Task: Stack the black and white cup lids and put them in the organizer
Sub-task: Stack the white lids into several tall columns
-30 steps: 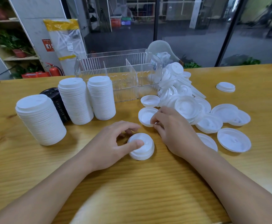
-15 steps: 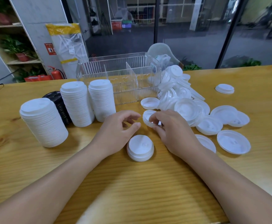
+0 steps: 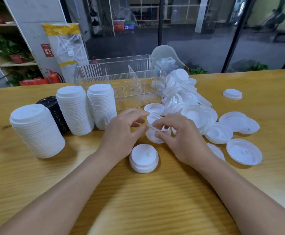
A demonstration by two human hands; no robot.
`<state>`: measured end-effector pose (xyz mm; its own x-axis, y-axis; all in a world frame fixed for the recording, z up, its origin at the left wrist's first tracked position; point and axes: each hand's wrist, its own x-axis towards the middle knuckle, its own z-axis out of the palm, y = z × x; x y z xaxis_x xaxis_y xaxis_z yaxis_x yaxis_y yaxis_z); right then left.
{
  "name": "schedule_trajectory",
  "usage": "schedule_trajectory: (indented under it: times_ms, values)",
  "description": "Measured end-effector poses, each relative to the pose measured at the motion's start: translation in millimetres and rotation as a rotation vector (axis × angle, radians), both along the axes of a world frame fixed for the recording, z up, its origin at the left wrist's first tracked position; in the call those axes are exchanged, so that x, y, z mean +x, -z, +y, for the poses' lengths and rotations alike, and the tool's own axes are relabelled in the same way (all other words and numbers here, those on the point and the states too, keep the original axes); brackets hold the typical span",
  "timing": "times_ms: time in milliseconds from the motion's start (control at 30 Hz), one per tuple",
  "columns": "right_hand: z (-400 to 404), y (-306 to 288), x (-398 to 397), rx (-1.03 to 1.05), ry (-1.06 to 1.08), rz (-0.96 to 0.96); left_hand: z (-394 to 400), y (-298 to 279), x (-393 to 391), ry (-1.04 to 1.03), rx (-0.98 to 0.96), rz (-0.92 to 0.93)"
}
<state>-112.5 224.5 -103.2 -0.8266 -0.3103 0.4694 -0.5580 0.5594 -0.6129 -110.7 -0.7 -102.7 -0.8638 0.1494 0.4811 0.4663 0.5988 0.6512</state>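
Observation:
My left hand (image 3: 124,133) and my right hand (image 3: 180,138) meet over the table and both pinch one white lid (image 3: 152,128), tilted on edge just above the wood. A short stack of white lids (image 3: 144,157) lies in front of the hands, untouched. Three tall white lid stacks (image 3: 36,131), (image 3: 74,109), (image 3: 102,106) stand at the left, with a black lid stack (image 3: 53,109) behind them. Loose white lids (image 3: 197,114) lie in a heap at the right. The clear organizer (image 3: 121,82) with dividers stands behind the hands and holds no lids.
More single lids lie at the right (image 3: 244,150), (image 3: 232,94). The wooden table (image 3: 155,200) stretches toward me. A glass wall and a wrapped white package (image 3: 65,48) stand beyond the table's far edge.
My left hand let go of the short stack and moved up to the right hand. The right hand lifted a loose lid, and both hands now hold it tilted.

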Motion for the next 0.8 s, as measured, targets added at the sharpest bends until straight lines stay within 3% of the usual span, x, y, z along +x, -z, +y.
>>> schedule_trajectory:
  times_ms: [200,500,633,800]
  values:
    - [4.6,-5.4,0.2,-0.115,-0.072,-0.054,-9.5,-5.7,2.6,-0.009,0.082,0.051]
    - [8.4,-14.2,-1.8,-0.513,-0.133,-0.254,-13.7,-15.2,10.5,0.067,0.424,-0.239]
    - [11.6,-15.2,-2.4,-0.578,-0.106,-0.349,-16.8,-15.2,16.8,0.145,0.251,-0.272]
    - [8.9,-13.8,-1.4,-0.656,-0.086,-0.493,-8.6,-14.4,25.9,0.086,0.001,-0.132]
